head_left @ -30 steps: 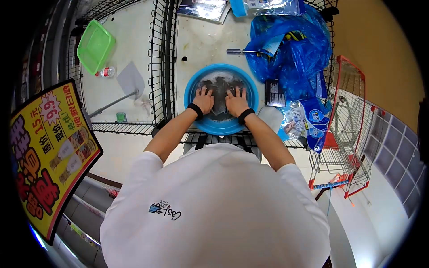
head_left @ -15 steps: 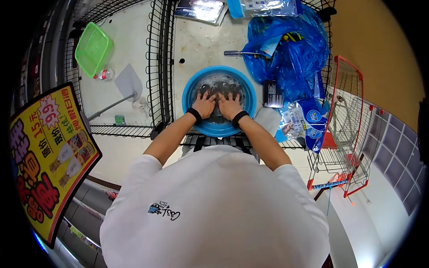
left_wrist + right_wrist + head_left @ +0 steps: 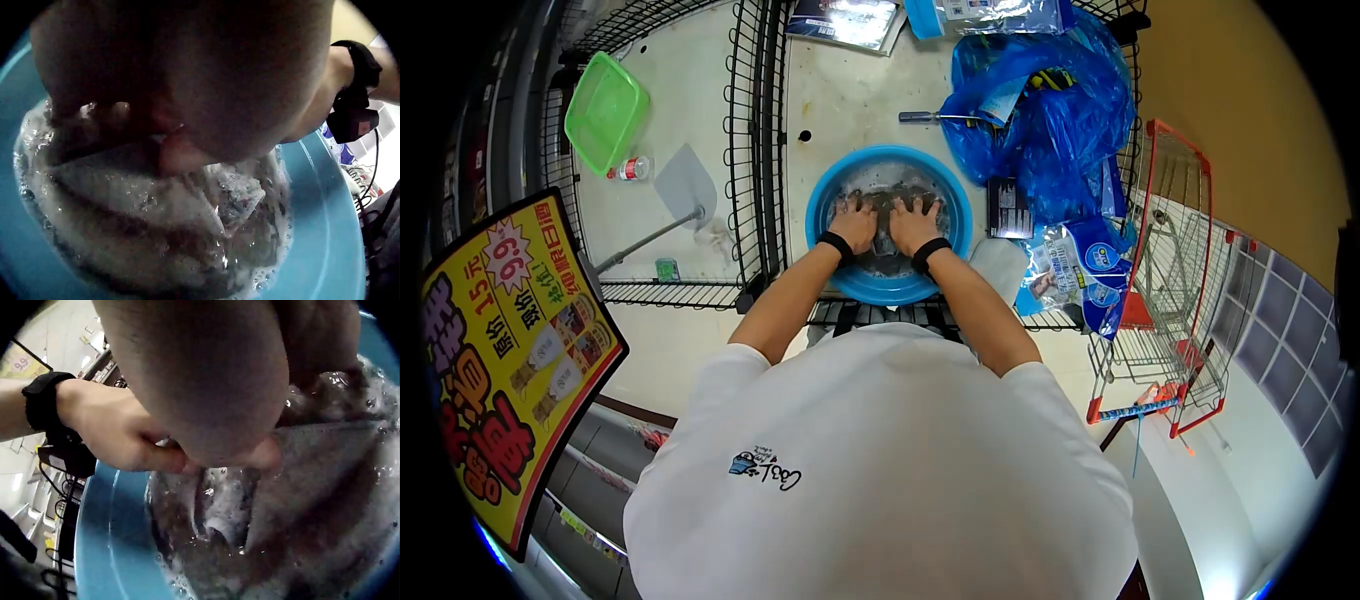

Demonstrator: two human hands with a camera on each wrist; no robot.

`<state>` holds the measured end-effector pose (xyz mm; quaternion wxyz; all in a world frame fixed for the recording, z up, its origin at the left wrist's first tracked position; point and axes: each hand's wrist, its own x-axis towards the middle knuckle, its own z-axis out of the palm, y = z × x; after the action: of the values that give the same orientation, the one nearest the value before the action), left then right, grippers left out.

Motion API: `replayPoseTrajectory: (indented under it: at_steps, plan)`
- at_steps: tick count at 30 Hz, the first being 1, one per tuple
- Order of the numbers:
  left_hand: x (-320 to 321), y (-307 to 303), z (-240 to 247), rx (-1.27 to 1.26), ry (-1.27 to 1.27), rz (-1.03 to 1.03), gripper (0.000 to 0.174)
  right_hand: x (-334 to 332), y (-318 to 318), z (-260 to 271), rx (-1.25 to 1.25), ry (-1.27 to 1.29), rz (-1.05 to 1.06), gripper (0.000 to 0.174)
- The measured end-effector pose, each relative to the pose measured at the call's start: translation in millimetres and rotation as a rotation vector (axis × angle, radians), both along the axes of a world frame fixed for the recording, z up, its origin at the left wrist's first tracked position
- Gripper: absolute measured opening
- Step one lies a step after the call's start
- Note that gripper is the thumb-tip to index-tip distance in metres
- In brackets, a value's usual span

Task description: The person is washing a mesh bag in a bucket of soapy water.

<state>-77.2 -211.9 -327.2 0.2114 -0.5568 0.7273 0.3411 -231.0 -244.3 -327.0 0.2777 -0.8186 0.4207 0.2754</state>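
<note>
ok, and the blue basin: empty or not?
Not empty. The basin holds foamy water with grey cloth in it; left hand and right hand both reach in.

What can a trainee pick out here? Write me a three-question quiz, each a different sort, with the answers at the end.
1. True or false: the left hand and the right hand are both at the wet cloth inside the blue basin.
2. Which lies right beside the green tray?
A) a bottle with a red label
B) a shopping cart
C) a blue plastic bag
3. Fill in the colour: the band on the left wrist is ____.

Key: 1 true; 2 A; 3 black.
</note>
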Motion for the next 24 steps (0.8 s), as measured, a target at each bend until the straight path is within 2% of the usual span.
replayPoseTrajectory:
  at_steps: [3, 5, 6, 8, 10, 15, 18, 20, 22, 23, 24]
  plan:
    - [-4.5, -2.4, 10.1, 0.022, -0.06, -0.045, 0.041, -1.0, -3.2, 4.6, 0.044, -0.05, -0.078, 0.035]
    - [-1.1, 2.7, 7.3, -0.156, -0.029, -0.1, 0.04, -4.1, -3.4, 23.3, -0.012, -0.031, -0.09, 0.034]
    - [0.6, 5.5, 8.5, -0.157, -0.03, -0.101, 0.04, -7.3, 0.3, 29.5, -0.064, -0.011, -0.1, 0.034]
    - [1.8, 7.3, 10.4, -0.283, -0.054, -0.144, 0.038, -15.7, 10.4, 24.8, -0.131, -0.054, -0.111, 0.034]
    - [2.8, 4.4, 8.1, -0.225, -0.078, -0.158, 0.038, -19.5, 13.0, 19.2, -0.122, -0.034, -0.155, 0.035]
    - [-4.3, -1.4, 0.2, -0.05, -0.081, -0.121, 0.039, -17.5, 18.9, -8.3, -0.091, 0.017, -0.096, 0.035]
    - [-4.2, 2.7, 6.5, -0.092, -0.047, -0.135, 0.039, -20.3, 14.4, 5.3, -0.06, 0.018, -0.045, 0.034]
    - [-2.5, 12.0, 15.3, -0.193, -0.037, -0.148, 0.036, -26.8, 20.2, 14.6, -0.118, -0.038, -0.095, 0.031]
    - [-3.3, 21.7, 28.0, -0.214, -0.018, -0.391, 0.033, -38.0, 25.0, 21.6, -0.077, -0.156, 0.137, 0.027]
    - [-4.0, 34.2, 20.7, -0.265, 0.038, -0.453, 0.033, -41.1, 34.2, 25.2, -0.183, -0.209, 0.217, 0.024]
    - [-5.0, 41.4, 9.5, -0.33, 0.086, -0.515, 0.032, -45.3, 45.6, 2.1, -0.362, -0.364, 0.258, 0.025]
